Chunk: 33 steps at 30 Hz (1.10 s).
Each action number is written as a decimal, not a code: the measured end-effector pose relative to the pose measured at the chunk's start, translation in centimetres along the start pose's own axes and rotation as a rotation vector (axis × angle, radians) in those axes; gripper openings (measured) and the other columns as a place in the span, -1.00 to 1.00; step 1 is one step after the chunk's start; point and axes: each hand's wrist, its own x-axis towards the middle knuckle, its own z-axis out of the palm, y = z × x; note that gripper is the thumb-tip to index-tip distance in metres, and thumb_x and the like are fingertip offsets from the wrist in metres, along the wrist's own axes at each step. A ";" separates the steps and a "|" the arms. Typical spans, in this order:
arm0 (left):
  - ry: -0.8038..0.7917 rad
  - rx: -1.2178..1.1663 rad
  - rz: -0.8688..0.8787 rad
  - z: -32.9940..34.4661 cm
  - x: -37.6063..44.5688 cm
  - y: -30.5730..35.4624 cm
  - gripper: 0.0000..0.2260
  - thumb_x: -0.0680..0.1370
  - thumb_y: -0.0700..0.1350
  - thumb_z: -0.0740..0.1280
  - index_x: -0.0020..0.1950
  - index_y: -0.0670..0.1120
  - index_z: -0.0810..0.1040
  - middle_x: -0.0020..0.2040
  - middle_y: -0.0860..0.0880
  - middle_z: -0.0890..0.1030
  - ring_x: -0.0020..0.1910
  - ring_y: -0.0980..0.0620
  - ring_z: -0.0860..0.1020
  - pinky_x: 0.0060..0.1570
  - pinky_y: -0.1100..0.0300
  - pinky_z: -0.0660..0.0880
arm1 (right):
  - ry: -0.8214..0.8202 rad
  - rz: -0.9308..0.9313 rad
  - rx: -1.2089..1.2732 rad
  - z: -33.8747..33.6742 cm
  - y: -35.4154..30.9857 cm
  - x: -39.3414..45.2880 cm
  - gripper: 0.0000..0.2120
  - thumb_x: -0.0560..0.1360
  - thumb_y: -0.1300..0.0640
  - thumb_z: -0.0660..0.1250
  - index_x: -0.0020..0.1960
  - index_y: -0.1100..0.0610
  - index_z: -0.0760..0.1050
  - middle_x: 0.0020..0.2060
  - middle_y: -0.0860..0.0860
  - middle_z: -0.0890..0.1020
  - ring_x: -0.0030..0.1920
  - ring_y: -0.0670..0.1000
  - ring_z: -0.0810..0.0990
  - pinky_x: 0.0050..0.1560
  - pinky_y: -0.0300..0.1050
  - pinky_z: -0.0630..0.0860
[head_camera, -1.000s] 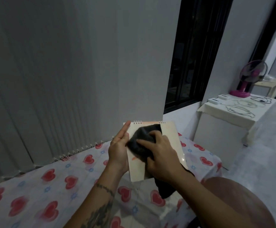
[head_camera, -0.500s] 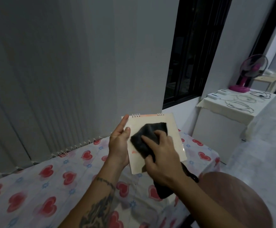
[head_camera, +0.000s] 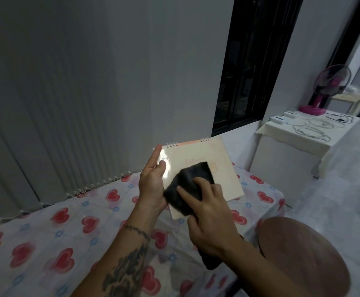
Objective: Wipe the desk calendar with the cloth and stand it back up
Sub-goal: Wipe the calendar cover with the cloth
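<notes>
We hold the desk calendar off the table, face toward us. The cloth has shifted from the upper page to its lower left, so the wipe is under way, standing pending. The page is cream, spiral-bound on top, with faint lettering. Our left hand clamps its left edge; our right hand presses the cloth flat, fingers spread.
</notes>
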 end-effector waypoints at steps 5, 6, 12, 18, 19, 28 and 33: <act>0.008 -0.061 -0.012 -1.2 0.5 0.5 -0.62 0.68 -0.23 0.15 0.24 0.20 0.61 0.23 0.00 0.65 0.02 -0.07 0.71 -0.07 -0.03 0.66 | -0.082 -0.117 -0.017 -1.1 2.6 -0.4 -0.54 0.38 0.06 0.24 0.27 -0.18 0.49 0.29 -0.03 0.41 0.11 0.02 0.36 -0.05 -0.15 0.44; 0.002 -0.066 -0.025 -1.4 0.5 0.7 -0.62 0.69 -0.22 0.14 0.28 0.19 0.59 0.23 0.01 0.65 0.04 -0.09 0.70 -0.05 -0.05 0.66 | -0.060 -0.079 -0.013 -1.3 3.2 -0.3 -0.57 0.39 0.07 0.26 0.24 -0.16 0.53 0.27 -0.03 0.42 0.11 0.01 0.37 -0.05 -0.15 0.45; -0.054 -0.031 -0.068 -1.8 0.4 0.7 -0.63 0.70 -0.17 0.11 0.38 0.20 0.51 0.10 0.03 0.73 -0.04 -0.09 0.73 -0.20 -0.02 0.66 | 0.080 0.179 -0.044 -2.1 3.9 2.8 -0.57 0.41 0.11 0.34 0.27 -0.06 0.50 0.25 0.02 0.39 0.10 -0.04 0.29 -0.03 -0.20 0.35; -0.238 0.088 -0.021 -0.8 0.3 0.2 -0.59 0.69 -0.19 0.14 0.37 0.28 0.45 0.09 0.00 0.72 -0.04 -0.12 0.71 -0.13 -0.09 0.68 | 0.084 0.145 0.132 -2.3 1.1 4.4 -0.59 0.48 0.05 0.29 0.32 -0.06 0.41 0.33 -0.04 0.41 0.21 -0.06 0.30 0.20 -0.16 0.34; -0.238 0.120 -0.002 -0.8 0.2 0.2 -0.58 0.69 -0.20 0.15 0.37 0.31 0.45 0.09 0.01 0.72 -0.06 -0.12 0.71 -0.13 -0.11 0.68 | 0.060 0.131 0.139 -2.2 1.1 4.1 -0.59 0.48 0.02 0.28 0.32 -0.07 0.42 0.36 -0.05 0.39 0.25 -0.05 0.29 0.27 -0.08 0.35; -0.163 0.110 -0.048 -1.5 0.2 -0.8 -0.61 0.71 -0.13 0.09 0.29 0.25 0.60 0.21 -0.08 0.68 0.11 -0.22 0.67 -0.01 -0.13 0.63 | 0.048 0.115 -0.054 -1.0 1.8 3.6 -0.39 0.48 -0.23 0.09 0.50 -0.24 0.07 0.58 0.05 -0.07 0.54 0.14 -0.19 0.45 0.32 -0.07; -0.213 0.131 0.000 -1.2 0.2 -1.1 -0.64 0.69 -0.13 0.13 0.34 0.19 0.58 0.35 -0.05 0.59 0.30 -0.15 0.57 0.24 -0.16 0.53 | 0.067 0.011 -0.105 -0.5 1.1 4.7 -0.32 0.45 -0.18 0.14 0.51 -0.32 -0.06 0.57 0.08 -0.11 0.52 0.22 -0.28 0.42 0.36 -0.22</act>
